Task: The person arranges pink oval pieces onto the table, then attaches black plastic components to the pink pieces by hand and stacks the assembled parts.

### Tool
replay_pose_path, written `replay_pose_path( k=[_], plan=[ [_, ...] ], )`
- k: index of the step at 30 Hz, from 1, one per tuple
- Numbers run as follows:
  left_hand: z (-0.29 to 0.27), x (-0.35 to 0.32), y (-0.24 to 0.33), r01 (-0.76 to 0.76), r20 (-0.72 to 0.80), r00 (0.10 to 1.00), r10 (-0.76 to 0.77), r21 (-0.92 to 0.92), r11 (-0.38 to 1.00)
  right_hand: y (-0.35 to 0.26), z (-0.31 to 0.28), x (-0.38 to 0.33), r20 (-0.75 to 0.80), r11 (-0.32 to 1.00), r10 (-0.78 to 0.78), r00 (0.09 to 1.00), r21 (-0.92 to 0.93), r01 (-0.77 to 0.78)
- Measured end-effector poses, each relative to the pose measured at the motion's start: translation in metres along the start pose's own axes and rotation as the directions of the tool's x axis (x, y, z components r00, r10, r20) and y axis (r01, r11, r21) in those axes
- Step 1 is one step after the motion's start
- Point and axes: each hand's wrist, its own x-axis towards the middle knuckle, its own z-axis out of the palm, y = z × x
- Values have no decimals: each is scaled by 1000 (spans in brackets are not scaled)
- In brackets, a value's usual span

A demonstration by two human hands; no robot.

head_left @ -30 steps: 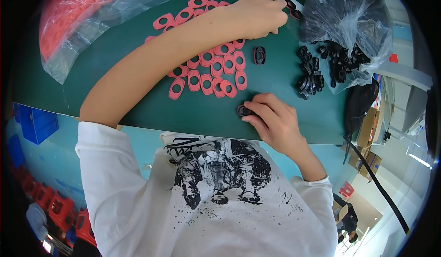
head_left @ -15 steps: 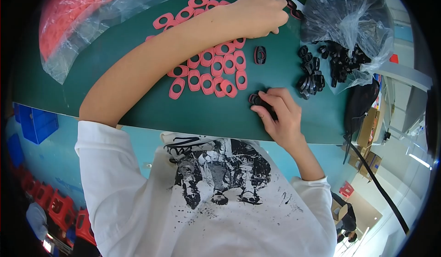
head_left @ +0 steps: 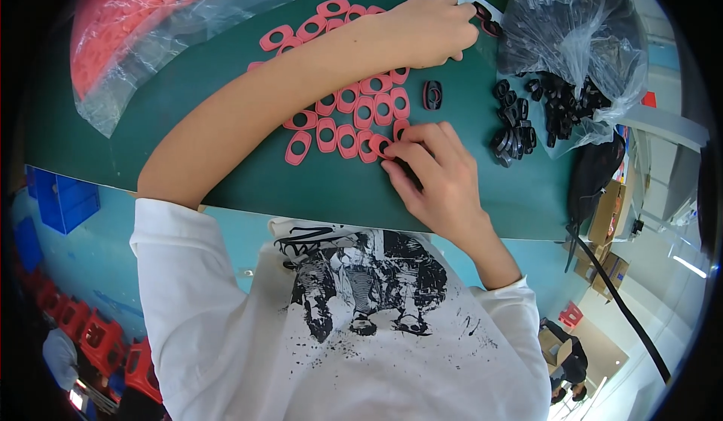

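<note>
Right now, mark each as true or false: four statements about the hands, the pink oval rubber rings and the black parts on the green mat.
1. The right hand touches a pink oval rubber ring at the end of the rows. True.
2. The left hand lies flat on the clear bag of pink parts. False: it reaches across the green mat to small black pieces at the far edge.
3. Loose black parts spill from a clear bag on the right. True.
4. A lone black oval ring is stacked on the pink rows. False: it lies beside them.
</note>
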Motion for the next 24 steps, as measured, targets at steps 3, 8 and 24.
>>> replay_pose_path(
  k=[3, 8, 24],
  plan=[
    [1, 0, 0, 15, 4, 1000, -15, 12, 1000, 1, 0, -1, -12, 1000, -10, 1000, 6, 10],
    [3, -1, -1, -16, -100, 995, 11, -56, 998, 0, -6, 6, 64, 999, -32, 997, 12, 31],
    [-2, -1, 0, -7, -39, 999, 7, -4, 1000, 4, -5, 8, 51, 999, -25, 998, 39, 23]
  ],
)
